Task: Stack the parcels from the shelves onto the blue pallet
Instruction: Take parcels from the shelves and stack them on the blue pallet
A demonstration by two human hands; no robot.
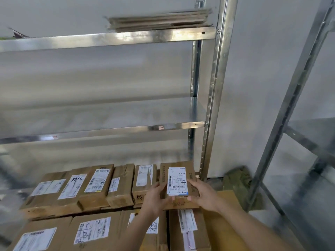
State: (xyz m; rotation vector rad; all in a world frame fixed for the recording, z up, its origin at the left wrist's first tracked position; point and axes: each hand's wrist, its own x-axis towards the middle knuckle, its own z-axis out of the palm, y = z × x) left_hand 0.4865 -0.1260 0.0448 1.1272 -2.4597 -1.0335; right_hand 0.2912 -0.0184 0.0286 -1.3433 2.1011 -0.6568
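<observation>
Left of the hands, a row of taped cardboard parcels (pixel 101 185) lies flat and side by side on the stack, labels up, with a nearer row of larger parcels (pixel 90 232) below them toward the camera. Between the hands sits the held parcel (pixel 178 183), a flat brown carton with a white shipping label (pixel 176 181) on its top face; it lies at the right end of the far row, low over or resting on the cartons beneath, and which of the two cannot be told. The left hand (pixel 154 198) grips its near left corner, thumb on top, fingers curled underneath. The right hand (pixel 204 194) clamps the near right edge likewise. Above and beyond both hands, the metal shelves (pixel 108 127) show no parcels, only flattened cardboard (pixel 159 20) on the top level. No blue pallet is in view; presumably it lies under the stack. Judged by its thin profile and easy two-handed carry, the carton is light and fairly stiff. Grip belongs on opposite edges, off the glossy label, which would likely slip.
</observation>
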